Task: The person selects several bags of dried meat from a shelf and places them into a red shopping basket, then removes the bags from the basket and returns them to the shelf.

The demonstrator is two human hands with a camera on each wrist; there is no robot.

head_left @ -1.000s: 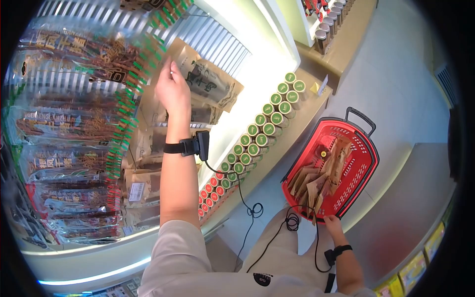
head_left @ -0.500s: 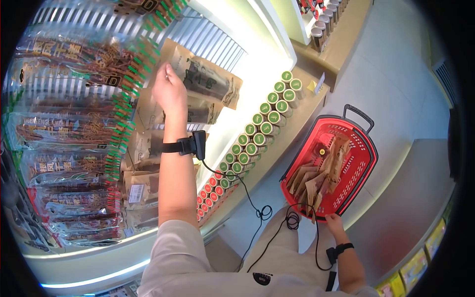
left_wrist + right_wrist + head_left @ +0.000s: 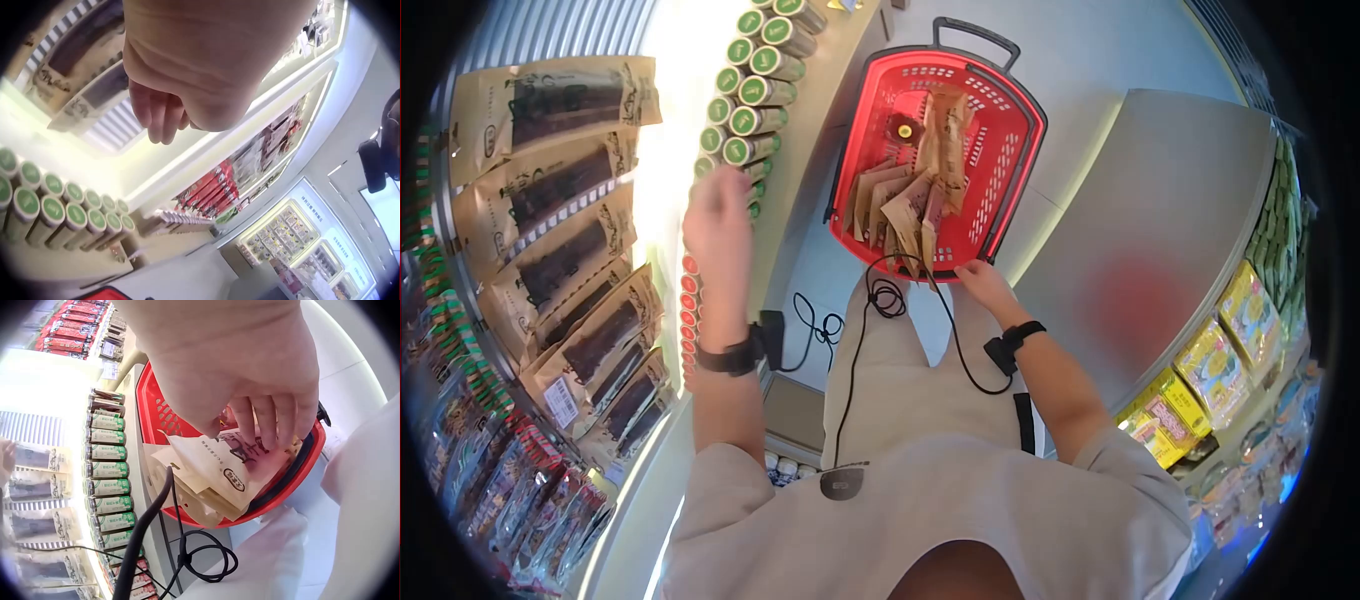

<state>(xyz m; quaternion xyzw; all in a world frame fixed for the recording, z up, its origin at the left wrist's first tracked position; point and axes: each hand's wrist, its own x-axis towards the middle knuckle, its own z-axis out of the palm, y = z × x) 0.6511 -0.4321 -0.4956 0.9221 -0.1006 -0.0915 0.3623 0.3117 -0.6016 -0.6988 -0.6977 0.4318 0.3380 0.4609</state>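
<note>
My left hand (image 3: 720, 225), blurred in the head view, is raised beside the lit shelf, over the green-lidded canisters (image 3: 765, 92). In the left wrist view its fingers (image 3: 159, 115) hang loosely curled and nothing shows in them. Brown paper packets with dark windows (image 3: 565, 105) lie in a column on the rack to its left. My right hand (image 3: 988, 287) grips the near rim of a red shopping basket (image 3: 1018, 135). Several brown paper packets (image 3: 945, 130) and a small dark item with a yellow dot (image 3: 904, 131) lie inside the basket.
Clear plastic packets (image 3: 520, 520) hang at the lower left. Red-lidded canisters (image 3: 690, 300) continue the shelf-edge row. A grey counter (image 3: 1140, 230) stands on the right, with yellow packets (image 3: 1175, 415) beyond it. A loose black cable (image 3: 887, 298) dangles before my legs.
My left hand has come away from the packets on the rack toward the canisters. The head view has turned right, and my right hand stays on the basket's rim.
</note>
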